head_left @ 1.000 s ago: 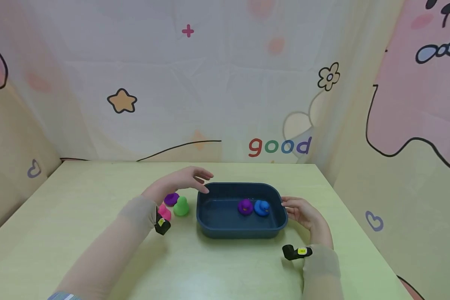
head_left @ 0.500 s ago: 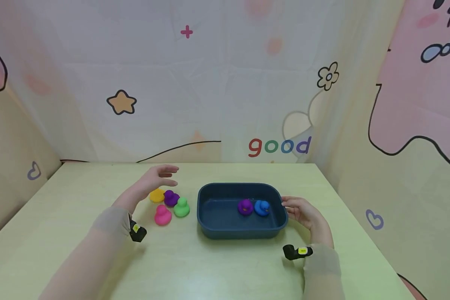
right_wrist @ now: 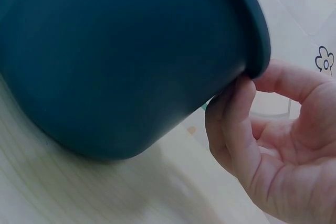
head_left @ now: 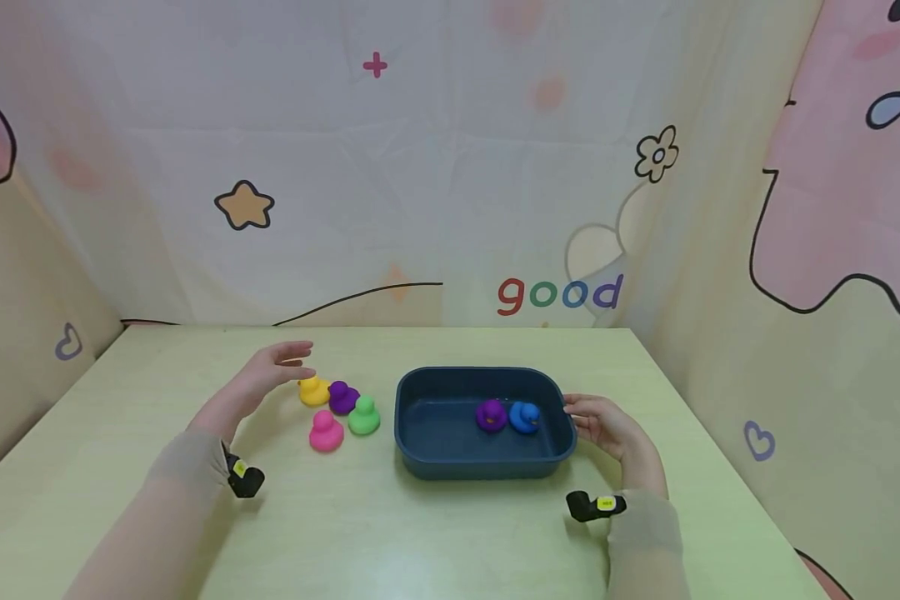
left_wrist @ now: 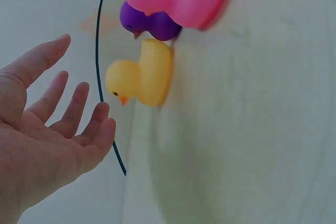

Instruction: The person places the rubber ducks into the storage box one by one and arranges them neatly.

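We are poising our left hand [head_left: 266, 372] near the yellow duck [head_left: 313, 392], fingers apart, gripping nothing; the duck is sitting on the pale table [head_left: 420, 550] just beside the purple duck [head_left: 342, 398], so we are probably wisest pinching its sides squarely; our right hand [head_left: 606, 427] is touching the tub [head_left: 486, 468], whether clamping we cannot tell; printed cloth [head_left: 472, 192] is hanging behind.

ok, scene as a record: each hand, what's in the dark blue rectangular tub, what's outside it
left hand: holds nothing; nearest the yellow toy duck
right hand: fingers touch the tub at its right end; grip unclear
in tub: purple toy duck, blue toy duck, side by side
outside: yellow toy duck, second purple toy duck, green toy duck, pink toy duck
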`<state>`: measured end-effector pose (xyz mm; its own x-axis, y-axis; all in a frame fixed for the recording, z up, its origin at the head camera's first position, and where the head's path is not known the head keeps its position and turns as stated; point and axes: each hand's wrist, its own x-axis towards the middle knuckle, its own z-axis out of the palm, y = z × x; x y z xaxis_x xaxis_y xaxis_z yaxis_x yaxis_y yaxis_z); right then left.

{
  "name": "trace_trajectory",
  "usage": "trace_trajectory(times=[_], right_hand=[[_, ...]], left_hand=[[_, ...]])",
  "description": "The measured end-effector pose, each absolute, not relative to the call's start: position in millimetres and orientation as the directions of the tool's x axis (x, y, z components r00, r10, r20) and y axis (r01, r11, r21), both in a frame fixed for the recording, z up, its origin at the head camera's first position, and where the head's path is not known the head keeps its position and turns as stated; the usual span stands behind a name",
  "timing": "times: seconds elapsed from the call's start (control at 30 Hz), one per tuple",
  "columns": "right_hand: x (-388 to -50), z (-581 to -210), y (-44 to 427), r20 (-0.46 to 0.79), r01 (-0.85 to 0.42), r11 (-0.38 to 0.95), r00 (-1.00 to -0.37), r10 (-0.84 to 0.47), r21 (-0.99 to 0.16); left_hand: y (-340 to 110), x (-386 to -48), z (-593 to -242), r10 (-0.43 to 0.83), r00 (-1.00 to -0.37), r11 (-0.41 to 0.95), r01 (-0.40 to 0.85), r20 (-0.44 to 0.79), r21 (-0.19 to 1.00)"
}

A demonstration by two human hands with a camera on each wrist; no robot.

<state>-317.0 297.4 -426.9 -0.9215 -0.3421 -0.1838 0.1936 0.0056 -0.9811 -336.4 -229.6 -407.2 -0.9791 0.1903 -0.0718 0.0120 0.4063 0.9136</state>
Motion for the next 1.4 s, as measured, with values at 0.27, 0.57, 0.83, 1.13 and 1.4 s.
trace_trajectory(times=[0.27,0.57,0.83,1.13,1.4], right_hand=[[-318,-428,299,-0.188,0.196,0.009,-0.923,-0.335,-0.981],[-319,-431,298,-0.189,0.2,0.001,-0.923,-0.334,-0.98],[-319,-429,299,-0.184,0.194,0.004,-0.923,-0.339,-0.981],[-319,-429,300,-0.188,0.194,0.017,-0.917,-0.351,-0.981],[-319,-428,300,-0.192,0.199,0.017,-0.916,-0.352,-0.98]], left_hand=[[-234,-335,-422,0.194,-0.976,0.405,-0.009,-0.096,0.914],[-238,-334,-434,0.211,-0.966,0.416,-0.048,-0.148,0.908],[-240,-334,-440,0.265,-0.956,0.396,-0.008,-0.123,0.918],[-236,-338,-446,0.281,-0.952,0.4,0.003,-0.12,0.917],[-233,-338,-445,0.279,-0.953,0.408,0.002,-0.123,0.913]])
